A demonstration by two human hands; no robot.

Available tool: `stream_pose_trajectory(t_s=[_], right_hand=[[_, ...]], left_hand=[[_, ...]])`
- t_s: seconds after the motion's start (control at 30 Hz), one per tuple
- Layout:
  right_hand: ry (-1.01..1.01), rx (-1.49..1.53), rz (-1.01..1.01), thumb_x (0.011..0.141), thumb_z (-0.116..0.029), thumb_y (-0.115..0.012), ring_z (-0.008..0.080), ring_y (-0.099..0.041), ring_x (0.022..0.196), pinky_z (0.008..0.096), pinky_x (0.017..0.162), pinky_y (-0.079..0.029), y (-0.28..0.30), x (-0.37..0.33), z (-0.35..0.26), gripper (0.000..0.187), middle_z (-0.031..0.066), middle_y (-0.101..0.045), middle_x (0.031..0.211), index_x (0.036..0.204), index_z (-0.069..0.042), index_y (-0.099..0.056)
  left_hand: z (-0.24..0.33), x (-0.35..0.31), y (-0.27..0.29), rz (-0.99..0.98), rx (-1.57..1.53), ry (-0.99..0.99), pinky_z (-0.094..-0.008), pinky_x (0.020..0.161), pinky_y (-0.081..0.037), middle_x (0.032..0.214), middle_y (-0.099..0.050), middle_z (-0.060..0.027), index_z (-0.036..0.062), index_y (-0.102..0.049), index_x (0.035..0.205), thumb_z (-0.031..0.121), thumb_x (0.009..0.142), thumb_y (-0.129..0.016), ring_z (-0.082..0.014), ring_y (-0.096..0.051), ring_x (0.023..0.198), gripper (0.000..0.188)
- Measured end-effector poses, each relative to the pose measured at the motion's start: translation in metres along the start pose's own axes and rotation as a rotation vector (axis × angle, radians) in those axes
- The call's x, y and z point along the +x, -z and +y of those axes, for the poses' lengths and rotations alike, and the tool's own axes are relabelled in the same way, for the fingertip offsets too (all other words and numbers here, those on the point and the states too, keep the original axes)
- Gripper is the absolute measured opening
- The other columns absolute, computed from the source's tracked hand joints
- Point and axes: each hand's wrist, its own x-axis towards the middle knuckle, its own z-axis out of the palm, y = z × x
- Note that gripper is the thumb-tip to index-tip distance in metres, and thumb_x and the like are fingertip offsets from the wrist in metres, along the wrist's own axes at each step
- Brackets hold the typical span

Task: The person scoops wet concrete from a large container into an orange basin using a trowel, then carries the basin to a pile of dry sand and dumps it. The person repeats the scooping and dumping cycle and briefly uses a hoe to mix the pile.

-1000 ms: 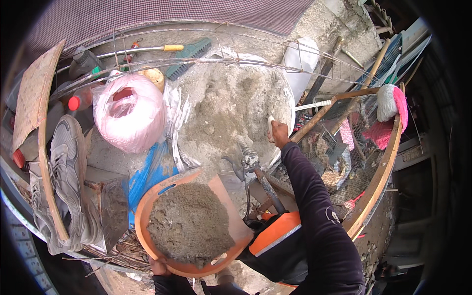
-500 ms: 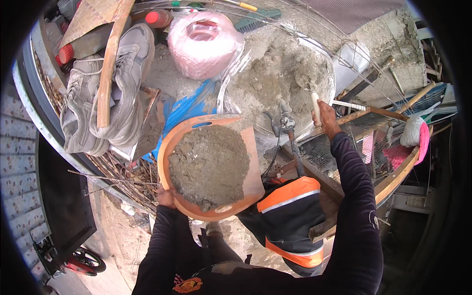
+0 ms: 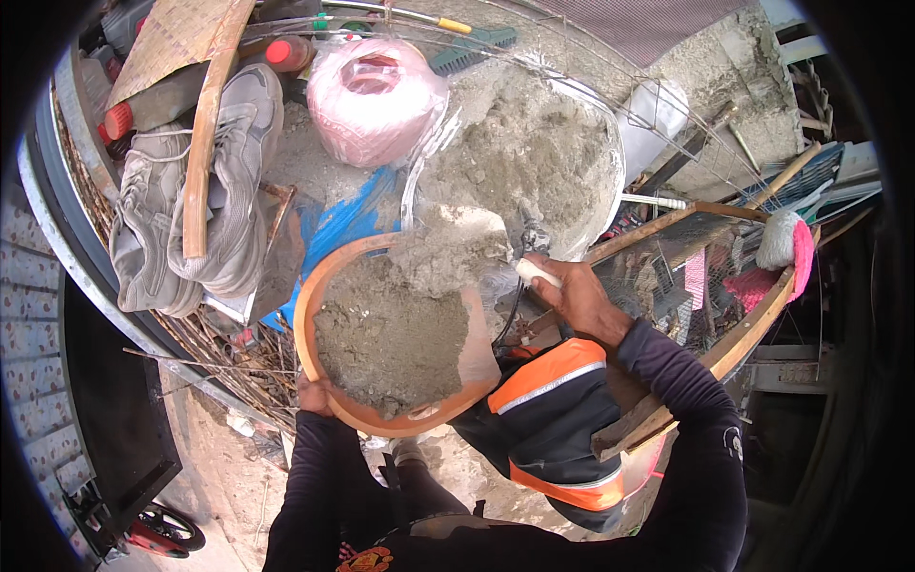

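My left hand (image 3: 313,394) is closed on the near left rim of an orange plastic basin (image 3: 307,322), which holds wet grey mortar (image 3: 386,348). In my right hand (image 3: 581,296) is a trowel (image 3: 539,274), gripped by its pale handle. Its blade is hidden under a lump of mortar (image 3: 453,243) above the basin's far right side. Beyond the basin lies a wider bed of mortar (image 3: 534,153) inside a white-rimmed round container (image 3: 621,172). A metal tap (image 3: 534,236) stands at that container's near edge, partly behind the trowel.
Grey sneakers (image 3: 229,181) and a wooden strip (image 3: 208,153) lie at left. A roll of pink plastic twine (image 3: 376,100) sits by blue sheeting (image 3: 353,210). Black-and-orange cloth (image 3: 548,419) hangs below the tap. A wood-framed mesh (image 3: 667,276) and thin wires (image 3: 686,133) are at right.
My right hand has brought the trowel from the mortar in the white-rimmed container toward me and left, with mortar on it, over the basin. My left hand still holds the basin's rim.
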Motion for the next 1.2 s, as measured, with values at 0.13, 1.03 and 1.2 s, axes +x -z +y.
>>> stream_pose_trajectory(t_s=[0.13,1.03,1.2], right_hand=[[-0.126,0.027,0.329,0.087,-0.016,-0.056,0.0340,-0.065,0.090,0.0361,0.077,-0.049,0.020,0.015,0.028,0.034,0.0258,-0.064,0.096,0.118,-0.001,-0.058],[-0.895,1.211,0.848,0.087,-0.023,-0.052,0.0220,-0.050,0.050,0.0345,0.038,-0.038,-0.027,0.130,0.304,0.024,0.0119,-0.053,0.074,0.096,-0.002,-0.056],[-0.746,1.229,0.793,0.091,-0.029,-0.050,0.0192,-0.049,0.045,0.0331,0.035,-0.038,-0.016,0.125,0.277,0.028,0.0117,-0.054,0.067,0.105,-0.005,-0.052]], left_hand=[[-0.024,0.018,0.027,-0.037,0.047,0.007,-0.0279,0.047,-0.041,0.067,-0.048,-0.0022,0.0057,-0.051,0.085,-0.008,0.055,-0.044,-0.0169,-0.049,0.054,0.034],[-0.008,0.005,0.011,0.002,0.032,0.043,-0.0279,0.050,-0.042,0.071,-0.050,-0.0056,0.0049,-0.050,0.095,-0.001,0.054,-0.048,-0.0200,-0.051,0.057,0.042],[-0.020,0.015,0.025,0.028,0.066,0.028,-0.0301,0.049,-0.043,0.069,-0.050,-0.0057,0.0046,-0.050,0.092,-0.003,0.054,-0.047,-0.0210,-0.051,0.058,0.039]])
